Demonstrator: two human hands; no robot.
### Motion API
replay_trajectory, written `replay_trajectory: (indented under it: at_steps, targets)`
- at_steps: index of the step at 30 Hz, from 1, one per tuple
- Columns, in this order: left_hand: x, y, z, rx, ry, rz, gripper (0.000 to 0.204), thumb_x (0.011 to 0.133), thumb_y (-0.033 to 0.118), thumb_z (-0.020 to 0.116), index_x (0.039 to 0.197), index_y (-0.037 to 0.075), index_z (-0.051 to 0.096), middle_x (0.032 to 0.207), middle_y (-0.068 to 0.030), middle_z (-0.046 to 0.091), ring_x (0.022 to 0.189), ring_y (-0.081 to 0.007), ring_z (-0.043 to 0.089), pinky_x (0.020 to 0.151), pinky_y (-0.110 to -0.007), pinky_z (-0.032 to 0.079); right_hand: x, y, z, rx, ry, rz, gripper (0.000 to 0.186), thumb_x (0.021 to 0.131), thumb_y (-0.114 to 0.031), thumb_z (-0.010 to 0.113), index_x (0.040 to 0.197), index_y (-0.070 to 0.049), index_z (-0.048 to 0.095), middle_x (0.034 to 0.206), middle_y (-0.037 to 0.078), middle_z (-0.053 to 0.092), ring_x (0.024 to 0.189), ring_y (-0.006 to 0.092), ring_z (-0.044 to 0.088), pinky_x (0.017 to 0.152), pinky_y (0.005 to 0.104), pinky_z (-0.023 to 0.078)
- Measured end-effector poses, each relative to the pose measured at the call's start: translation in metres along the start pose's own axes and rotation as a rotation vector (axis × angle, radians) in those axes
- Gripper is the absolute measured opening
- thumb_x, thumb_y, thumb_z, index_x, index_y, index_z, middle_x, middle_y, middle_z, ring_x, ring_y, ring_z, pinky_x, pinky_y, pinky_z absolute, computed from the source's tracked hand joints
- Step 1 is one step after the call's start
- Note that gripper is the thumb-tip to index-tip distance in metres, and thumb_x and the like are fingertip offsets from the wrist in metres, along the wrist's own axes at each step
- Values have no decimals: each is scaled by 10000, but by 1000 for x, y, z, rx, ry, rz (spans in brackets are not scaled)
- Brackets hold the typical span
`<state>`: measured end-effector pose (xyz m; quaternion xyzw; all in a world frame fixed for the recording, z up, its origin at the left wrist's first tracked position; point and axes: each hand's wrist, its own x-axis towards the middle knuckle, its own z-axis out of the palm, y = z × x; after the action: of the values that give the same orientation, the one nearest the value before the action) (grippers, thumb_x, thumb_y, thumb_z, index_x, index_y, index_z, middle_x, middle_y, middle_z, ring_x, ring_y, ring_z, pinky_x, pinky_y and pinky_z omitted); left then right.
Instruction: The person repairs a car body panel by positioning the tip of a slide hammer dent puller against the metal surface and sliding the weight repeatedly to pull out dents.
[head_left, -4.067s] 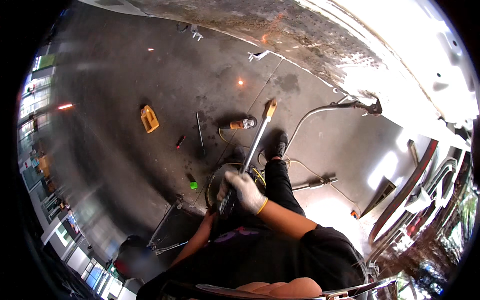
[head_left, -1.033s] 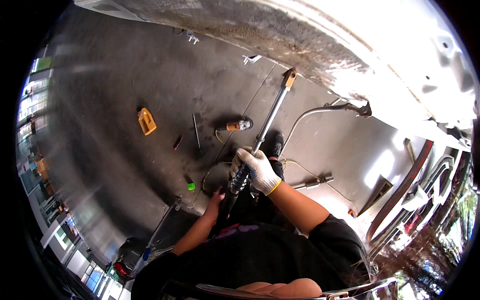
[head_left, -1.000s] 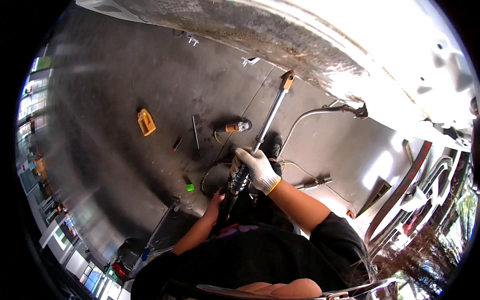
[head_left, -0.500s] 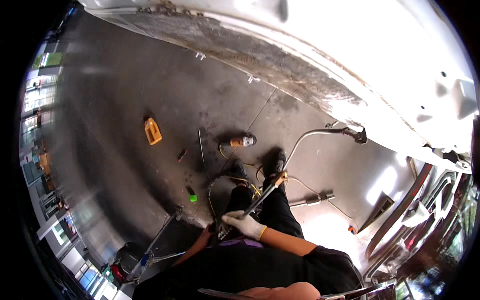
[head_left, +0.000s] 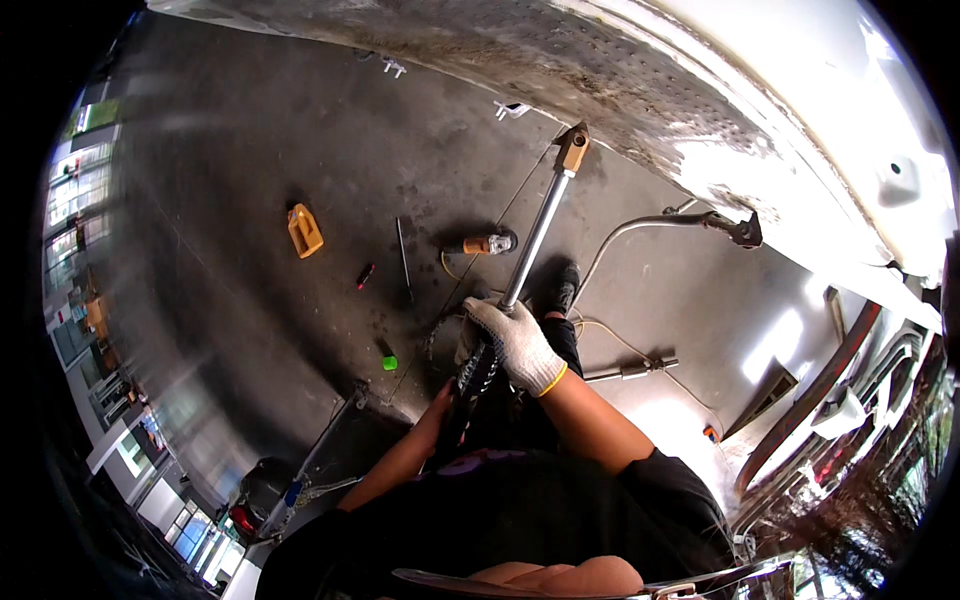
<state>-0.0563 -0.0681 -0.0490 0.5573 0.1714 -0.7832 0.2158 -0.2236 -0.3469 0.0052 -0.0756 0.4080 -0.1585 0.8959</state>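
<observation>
My right hand point(head_left: 518, 345), in a white knit glove with a yellow cuff, is closed round a long silver rod tool point(head_left: 540, 232). The tool ends in a copper-coloured block head point(head_left: 573, 150). That head overlaps the lower edge of a white vehicle body panel point(head_left: 640, 85) with a grey, dirty underside; I cannot tell whether they touch. A black braided cable point(head_left: 478, 385) hangs below the grip between my arms. My left hand point(head_left: 467, 343) is beside the cable and rod, partly behind my right hand, with its fingers hidden.
On the floor lie an orange angle grinder point(head_left: 480, 245), a thin metal rod point(head_left: 404, 260), a screwdriver point(head_left: 366, 276), a yellow jug point(head_left: 304, 231) and a green object point(head_left: 389, 363). A clamp point(head_left: 735, 228) on a curved cable point(head_left: 620, 235) is at the panel's right. Metal bars point(head_left: 325, 455) stand lower left.
My right hand has moved up and forward, carrying the rod tool. Its copper-coloured head has swung from near my feet to the panel's lower edge. My left arm has reached forward.
</observation>
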Motion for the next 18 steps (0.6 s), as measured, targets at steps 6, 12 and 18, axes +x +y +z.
replay_trajectory:
  at_steps: [6,12,18]
  targets:
    - [-3,15,18,94,99,-19,739,1066,542,498,1718,377,191,920,-87,651,628,-217,649,515,-376,563,1,-2,-2,29,31,0,311,1112,-236,607,888,-21,632,697,90,623,599,257,663,590,391,562]
    - [1,8,1,26,-4,-60,741,1044,605,521,1692,408,221,898,-80,644,611,-228,645,534,-380,562,3,2,0,81,71,21,285,1103,-228,618,911,-19,637,704,100,629,601,272,668,586,398,563]
    - [-5,17,6,58,96,-97,630,1052,554,534,1622,408,306,867,-71,634,608,-214,642,523,-365,552,6,2,2,75,71,-12,290,1094,-231,632,909,-8,644,704,107,636,594,278,666,576,402,558]
